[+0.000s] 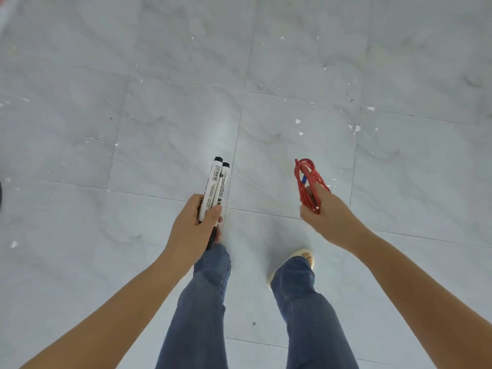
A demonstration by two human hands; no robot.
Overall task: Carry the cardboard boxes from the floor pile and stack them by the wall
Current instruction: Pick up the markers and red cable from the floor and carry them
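Cardboard boxes are nowhere in sight, so stacking looks unstarted: left hand (193, 227) grips markers (214, 186), right hand (323, 210) pinches what seems a red cord (308, 182).

floor (292, 62) — pale grey marbled tiles | thin dark joints | white flecks scattered

Indoors, on a hard floor (292, 75) of large pale grey marble-look tiles with thin dark grout lines. Small white chips and flecks (298, 121) scattered across several tiles, as after unpacking or building work. Seen from above: jeans (205, 302), one light shoe (306, 257). No more than bare flooring in view, so impossible to tell home, office or storeroom. A strip of red and white (5, 9) at the top left corner, too blurred to identify.
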